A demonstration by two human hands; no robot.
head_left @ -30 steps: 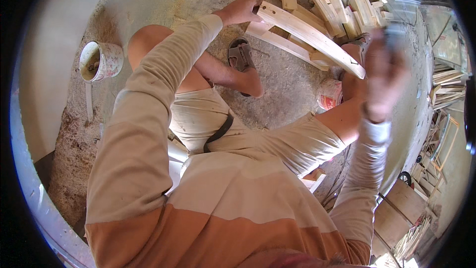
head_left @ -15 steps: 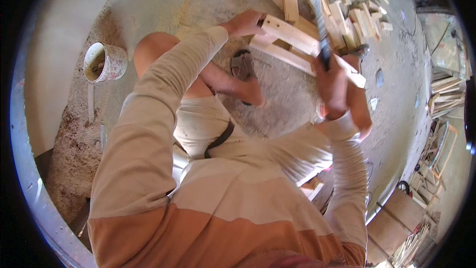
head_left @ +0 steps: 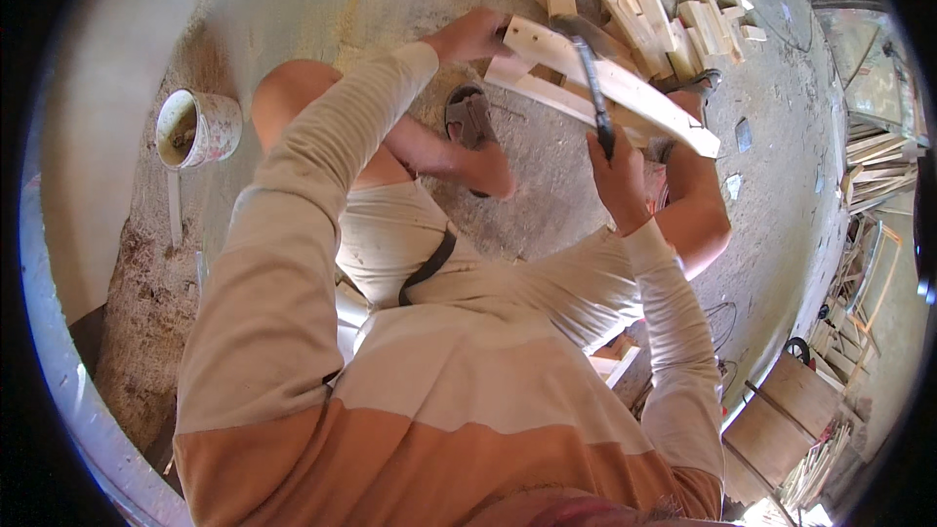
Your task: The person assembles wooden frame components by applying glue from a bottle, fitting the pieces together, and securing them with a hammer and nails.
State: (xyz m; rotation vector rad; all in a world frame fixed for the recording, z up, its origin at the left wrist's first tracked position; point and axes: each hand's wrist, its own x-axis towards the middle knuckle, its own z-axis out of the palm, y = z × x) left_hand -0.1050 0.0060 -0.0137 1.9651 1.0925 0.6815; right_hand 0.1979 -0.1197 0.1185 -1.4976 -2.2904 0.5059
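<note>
Beyond the person's lap, one pale wooden frame (head_left: 644, 95) with two visible long slats sits above the grey concrete floor (head_left: 556, 190), the left hand (head_left: 473, 34) curled round its left end. The right hand (head_left: 620, 176) is closed on one dark-handled hammer (head_left: 593, 83), its head at or just above the upper slat. The slats look already joined, two dark marks near the left end; whether more hammering is left is unclear. Further off lie over a dozen pale wood offcuts (head_left: 625, 18), too overlapped to count; one whitish bucket (head_left: 224, 127) stands leftward.
</note>
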